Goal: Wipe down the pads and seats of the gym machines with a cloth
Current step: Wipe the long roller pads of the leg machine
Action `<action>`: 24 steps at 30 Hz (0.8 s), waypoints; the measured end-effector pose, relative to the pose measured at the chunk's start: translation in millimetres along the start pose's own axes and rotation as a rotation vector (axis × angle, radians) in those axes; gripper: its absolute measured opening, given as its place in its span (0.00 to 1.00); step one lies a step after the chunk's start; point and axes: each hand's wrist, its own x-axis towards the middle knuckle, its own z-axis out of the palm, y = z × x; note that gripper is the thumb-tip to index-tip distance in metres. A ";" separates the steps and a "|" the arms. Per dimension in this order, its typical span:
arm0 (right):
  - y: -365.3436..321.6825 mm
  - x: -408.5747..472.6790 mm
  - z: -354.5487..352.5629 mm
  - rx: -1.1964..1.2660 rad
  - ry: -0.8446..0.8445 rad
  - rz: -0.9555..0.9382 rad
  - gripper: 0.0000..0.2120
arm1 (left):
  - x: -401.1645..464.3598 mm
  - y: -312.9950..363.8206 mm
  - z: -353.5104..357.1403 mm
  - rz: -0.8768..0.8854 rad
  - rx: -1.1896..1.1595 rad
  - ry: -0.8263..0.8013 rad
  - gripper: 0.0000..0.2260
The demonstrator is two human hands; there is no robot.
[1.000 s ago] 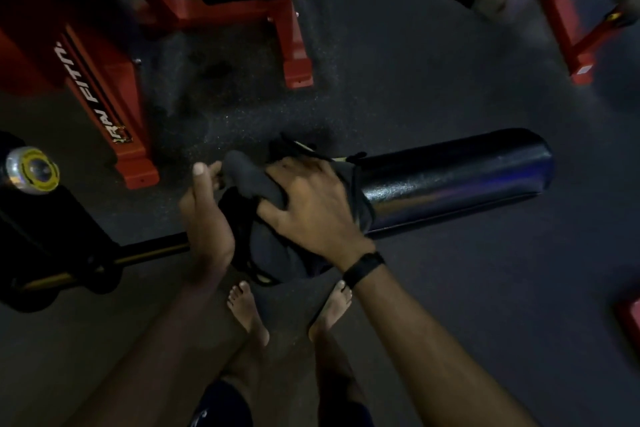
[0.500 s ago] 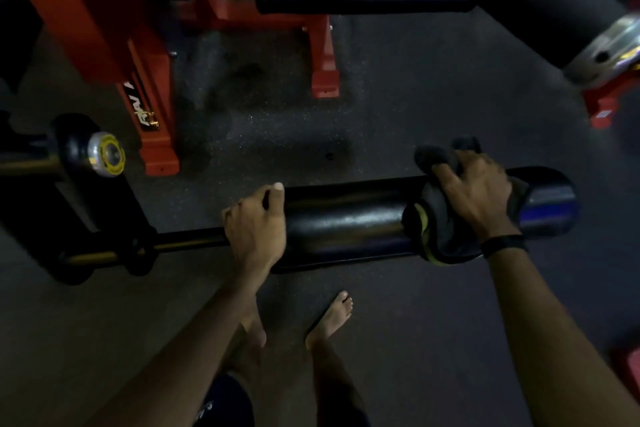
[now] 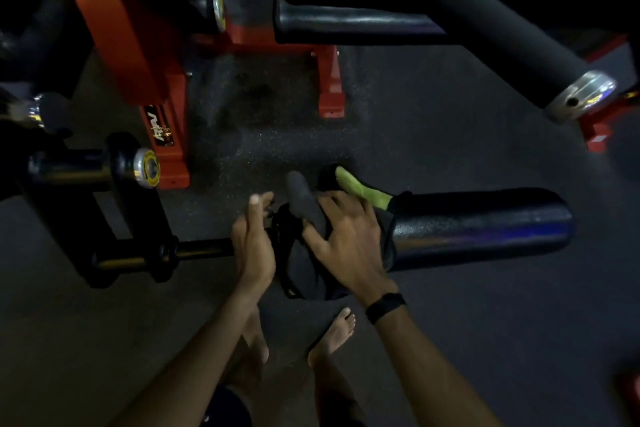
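Down at knee level, the right hand (image 3: 346, 239) lies spread over the dark cloth with a lime-green patch (image 3: 311, 246), fingers fanned wide and pressing it onto the near end of the long glossy black roller pad (image 3: 481, 225). The cloth is draped round the pad's inner end, its green corner poking up behind the knuckles. The left hand (image 3: 252, 246) sits just beside it, at the point where the pad meets its thin dark metal bar (image 3: 201, 248); its thumb points up, and its fingers seem to curl over that end, though they are hidden behind the hand, so the grip cannot be confirmed. This looks like the wiping step, in mid-stroke on this roller. The next move likely calls for a firm slide along the pad toward its far, bare end, with the left hand bracing so the roller does not spin. The light is low: the cloth's folds merge with the pad, and the red steel machine frame (image 3: 131, 45) is cut off at the top.
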 end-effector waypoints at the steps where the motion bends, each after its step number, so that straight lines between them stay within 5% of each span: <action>1: 15.0 -6.3 -6.8 -0.016 0.013 -0.009 0.19 | 6.5 3.9 3.6 -0.042 0.053 -0.001 0.28; 5: 92.8 -25.6 -43.6 -0.124 0.155 0.098 0.19 | 12.4 12.8 23.3 -0.111 0.686 -0.068 0.27; 7: 133.5 -26.2 -62.6 -0.177 0.188 0.189 0.20 | 10.0 13.1 27.8 -0.044 0.818 -0.065 0.23; 13: 161.7 6.2 -75.5 -0.180 0.089 0.411 0.17 | 9.1 2.8 21.0 0.097 0.790 -0.025 0.20; 18: 133.8 17.3 -64.1 -0.153 0.025 0.338 0.23 | 6.1 -5.7 19.5 0.189 0.754 -0.001 0.19; 24: 75.3 18.9 -35.5 -0.096 -0.061 0.224 0.18 | -3.5 -11.2 15.8 0.340 0.706 0.006 0.22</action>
